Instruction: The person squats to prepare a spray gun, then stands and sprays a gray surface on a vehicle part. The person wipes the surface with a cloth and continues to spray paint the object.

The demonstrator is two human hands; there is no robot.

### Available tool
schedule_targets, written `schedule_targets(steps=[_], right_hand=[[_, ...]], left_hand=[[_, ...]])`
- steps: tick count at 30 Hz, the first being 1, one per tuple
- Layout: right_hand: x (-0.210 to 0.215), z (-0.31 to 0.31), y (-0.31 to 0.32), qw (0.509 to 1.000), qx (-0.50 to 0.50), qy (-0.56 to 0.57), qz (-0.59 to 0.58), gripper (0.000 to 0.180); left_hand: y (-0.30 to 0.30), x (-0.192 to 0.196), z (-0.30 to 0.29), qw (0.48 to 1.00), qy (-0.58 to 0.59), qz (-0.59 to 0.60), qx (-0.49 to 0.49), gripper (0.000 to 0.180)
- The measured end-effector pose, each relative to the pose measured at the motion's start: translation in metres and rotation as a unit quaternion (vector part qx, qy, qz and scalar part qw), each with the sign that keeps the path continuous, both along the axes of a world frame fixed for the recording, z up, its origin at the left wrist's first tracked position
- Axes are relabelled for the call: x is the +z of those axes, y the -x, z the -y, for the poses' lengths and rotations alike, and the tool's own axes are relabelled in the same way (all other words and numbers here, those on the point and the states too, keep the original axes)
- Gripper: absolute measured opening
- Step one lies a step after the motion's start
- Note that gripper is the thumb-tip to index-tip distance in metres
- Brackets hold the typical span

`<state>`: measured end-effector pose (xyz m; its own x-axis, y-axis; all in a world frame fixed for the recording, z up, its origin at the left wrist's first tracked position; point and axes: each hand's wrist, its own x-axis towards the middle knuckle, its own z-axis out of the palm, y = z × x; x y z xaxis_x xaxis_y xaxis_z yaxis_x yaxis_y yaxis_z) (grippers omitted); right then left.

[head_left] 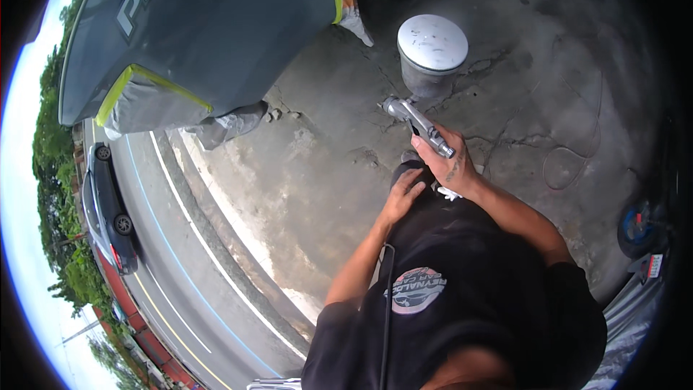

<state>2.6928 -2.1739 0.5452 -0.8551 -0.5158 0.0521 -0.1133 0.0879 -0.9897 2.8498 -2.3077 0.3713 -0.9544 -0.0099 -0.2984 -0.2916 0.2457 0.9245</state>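
My right hand (449, 160) is closed round a silver spray gun (417, 124), held out over the concrete ground with its head toward the upper left. My left hand (403, 196) lies against my dark trousers, its fingers stretched and holding nothing I can see. Beyond the gun stands a pale bucket (426, 81) with a smudged white lid (433, 42). At the upper left is a dark grey vehicle body (231, 29), its lower parts masked with yellow-green tape (170, 85) and grey plastic sheeting (155, 107).
A thin hose or cord (570, 162) loops over the cracked concrete at right. A black hose (387, 310) runs down my shirt. At the far right lie a blue-centred wheel (638, 225) and silvery sheeting (626, 332). On the left, a road carries a dark car (108, 206).
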Motion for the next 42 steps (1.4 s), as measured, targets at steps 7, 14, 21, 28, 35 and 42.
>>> schedule_targets(steps=[7, 14, 21, 28, 35, 42], right_hand=[[0.004, 0.031, -0.002, 1.000, 0.012, 0.014, -0.013, 0.042], [0.003, 0.090, 0.021, 0.998, -0.022, -0.001, -0.063, 0.042], [0.005, 0.149, 0.034, 0.996, -0.044, -0.061, -0.047, 0.041], [0.006, 0.174, 0.038, 0.994, -0.064, -0.091, -0.005, 0.043], [0.004, 0.182, 0.027, 0.995, -0.075, -0.063, -0.019, 0.041], [-0.003, 0.150, 0.023, 0.996, -0.068, -0.051, -0.009, 0.044]], left_hand=[[-0.112, -0.116, 0.059, 0.952, -0.114, 0.161, 0.232, 0.063], [-0.154, -0.117, 0.134, 0.873, -0.273, 0.325, 0.241, 0.063], [-0.147, -0.099, 0.212, 0.871, -0.259, 0.374, 0.187, 0.064], [-0.135, -0.091, 0.260, 0.864, -0.254, 0.409, 0.148, 0.064], [-0.139, -0.087, 0.278, 0.864, -0.244, 0.420, 0.134, 0.065], [-0.146, -0.084, 0.262, 0.867, -0.237, 0.416, 0.137, 0.066]])
